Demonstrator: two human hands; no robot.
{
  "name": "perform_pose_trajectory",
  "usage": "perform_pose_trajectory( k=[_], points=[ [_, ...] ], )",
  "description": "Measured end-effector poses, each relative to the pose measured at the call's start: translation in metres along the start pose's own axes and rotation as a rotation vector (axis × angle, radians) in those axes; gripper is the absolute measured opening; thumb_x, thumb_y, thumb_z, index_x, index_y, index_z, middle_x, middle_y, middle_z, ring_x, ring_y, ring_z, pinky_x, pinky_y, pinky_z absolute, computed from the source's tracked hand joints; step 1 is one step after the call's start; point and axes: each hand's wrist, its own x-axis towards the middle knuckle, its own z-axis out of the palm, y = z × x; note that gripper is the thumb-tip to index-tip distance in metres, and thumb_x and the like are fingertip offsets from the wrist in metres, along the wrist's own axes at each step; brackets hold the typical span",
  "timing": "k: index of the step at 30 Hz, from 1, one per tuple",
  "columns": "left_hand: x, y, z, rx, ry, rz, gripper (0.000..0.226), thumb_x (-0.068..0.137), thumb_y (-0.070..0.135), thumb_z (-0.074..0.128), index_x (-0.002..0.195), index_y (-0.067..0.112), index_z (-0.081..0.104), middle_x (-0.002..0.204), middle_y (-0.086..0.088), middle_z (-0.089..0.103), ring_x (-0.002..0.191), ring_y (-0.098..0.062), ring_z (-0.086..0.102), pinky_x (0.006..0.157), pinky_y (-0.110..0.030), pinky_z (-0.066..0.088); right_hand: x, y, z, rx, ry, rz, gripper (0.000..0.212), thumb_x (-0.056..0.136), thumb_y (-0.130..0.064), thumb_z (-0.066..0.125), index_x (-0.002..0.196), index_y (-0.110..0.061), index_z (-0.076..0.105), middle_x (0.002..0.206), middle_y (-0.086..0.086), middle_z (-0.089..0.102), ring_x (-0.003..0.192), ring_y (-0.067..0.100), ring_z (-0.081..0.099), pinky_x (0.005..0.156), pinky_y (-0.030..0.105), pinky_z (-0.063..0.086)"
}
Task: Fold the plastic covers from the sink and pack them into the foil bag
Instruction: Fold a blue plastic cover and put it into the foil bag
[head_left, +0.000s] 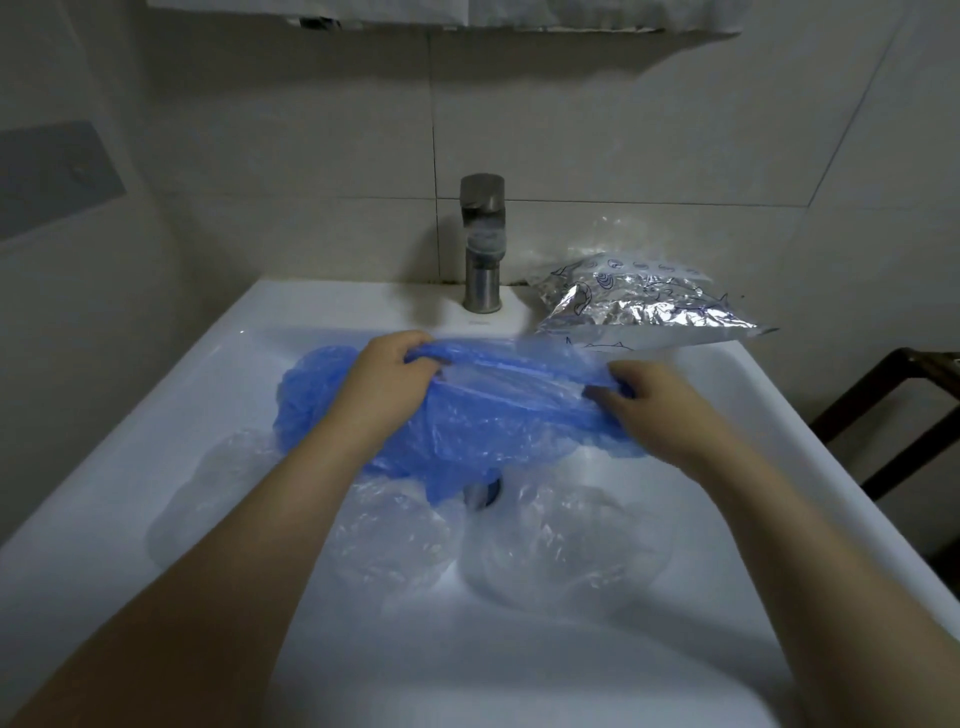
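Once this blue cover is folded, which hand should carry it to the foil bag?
Probably the right hand: the foil bag lies on the sink ledge on its side, right of the tap. The left hand would have to cross over.

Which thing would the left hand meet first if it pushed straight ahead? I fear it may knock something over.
Probably the tap, beyond the blue cover the left hand grips; depth is unclear.
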Motion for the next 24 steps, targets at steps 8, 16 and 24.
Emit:
perform_pose_trajectory(
  k=[8,16,24],
  points=[
    [-0.016,0.015,0.004,-0.449,-0.365,-0.189,0.007,0.086,0.011,0.061,0.082,0.015,0.065,0.069,-0.001,0.07,0.062,-0.013,0.066,0.057,-0.022,0.054,0.004,0.005,-0.001,1.247,-0.036,0.534,0.016,0.095,-0.008,0.044,0.089,-0.008,0.059,0.073,0.007,0.065,0.062,0.019,0.063,0.052,0.027,0.056],
    [-0.012,0.011,-0.004,-0.132,-0.397,-0.06,0.006,0.084,0.017,0.067,0.079,0.02,0.067,0.068,0.004,0.071,0.063,-0.012,0.067,0.057,-0.022,0.053,0.002,0.009,-0.008,1.601,-0.152,0.492,0.037,0.096,-0.038,0.035,0.091,-0.013,0.061,0.076,0.008,0.069,0.062,0.021,0.068,0.057,0.037,0.057],
    [-0.004,0.004,0.001,-0.422,-0.277,-0.19,0.02,0.092,0.028,0.055,0.085,0.016,0.069,0.077,-0.003,0.073,0.076,-0.022,0.067,0.078,-0.034,0.053,0.003,0.014,-0.008,1.799,-0.484,0.129,0.044,0.051,-0.01,0.085,0.091,-0.001,0.071,0.089,0.012,0.069,0.075,0.022,0.068,0.067,0.028,0.057]
  ],
)
